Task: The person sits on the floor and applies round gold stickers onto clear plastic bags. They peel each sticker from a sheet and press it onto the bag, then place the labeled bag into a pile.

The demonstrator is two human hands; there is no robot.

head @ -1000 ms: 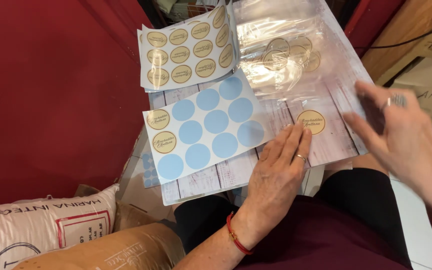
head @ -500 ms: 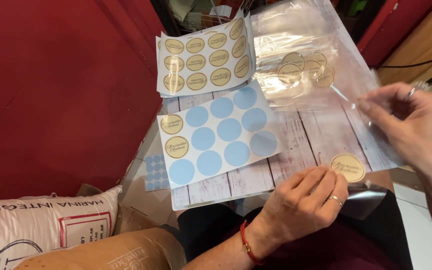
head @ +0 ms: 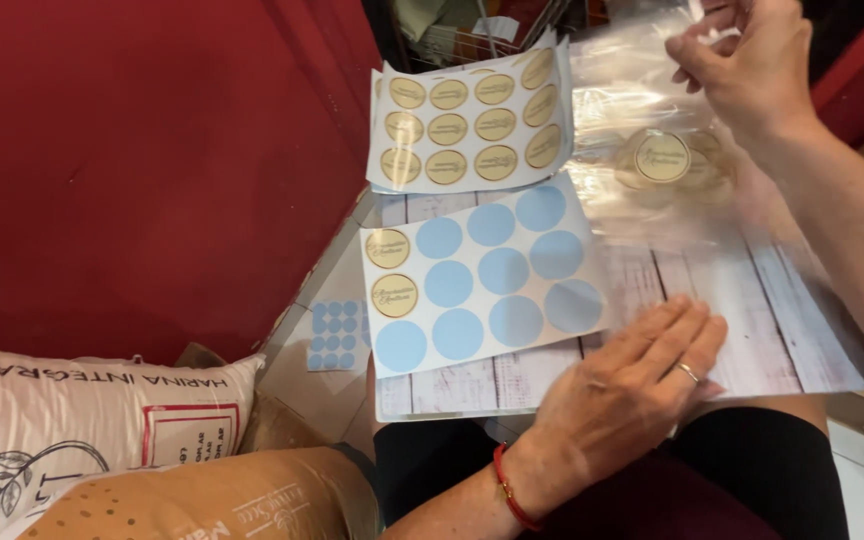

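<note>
Glossy clear bag (head: 672, 190), right hand (head: 752, 60) pinching top; left hand (head: 632, 390) flat, fingers spread, on whitewashed plank-print board (head: 742, 310); round gold stickers (head: 467, 125) beside.

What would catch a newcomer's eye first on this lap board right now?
Probably the sticker sheet at the centre of the wood-print board: mostly bare blue circles, only two gold stickers remaining at its left edge. Above it lies a fuller sheet of gold stickers. At upper right the right hand grips clear plastic bags, while the left hand rests flat on the board's near edge.
</note>
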